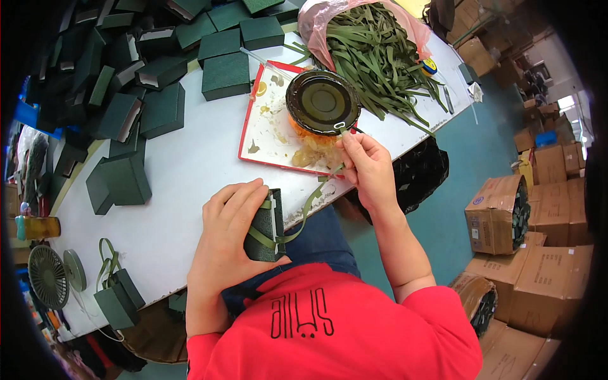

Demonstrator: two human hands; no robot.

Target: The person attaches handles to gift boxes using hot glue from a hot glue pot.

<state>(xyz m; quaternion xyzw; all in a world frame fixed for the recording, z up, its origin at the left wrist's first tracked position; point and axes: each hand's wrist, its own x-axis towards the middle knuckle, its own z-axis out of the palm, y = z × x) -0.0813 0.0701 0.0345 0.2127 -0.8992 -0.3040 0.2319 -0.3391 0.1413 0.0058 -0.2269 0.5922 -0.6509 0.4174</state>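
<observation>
My left hand point(225, 237) is wrapped round a small dark green box point(265, 252) at the table's front edge. An olive-green ribbon point(310, 206) runs across the box and loops up to my right hand point(368, 166). Between thumb and forefinger, that hand pinches the ribbon's end at the near rim of a round pot point(320, 98). The dark pot holds a brownish, shiny liquid. Beneath it, amber-coloured drips cover the pot's side, and it stands on a white board with a red rim point(245, 136), stained with dried splashes.
A pink plastic bag point(316, 31) spills many green ribbons point(380, 63) at the back. Green boxes point(225, 76) are heaped at the back left. A ribboned box point(117, 301) and a fan point(49, 277) are at the left. Cardboard cartons point(497, 215) stand on the floor at right.
</observation>
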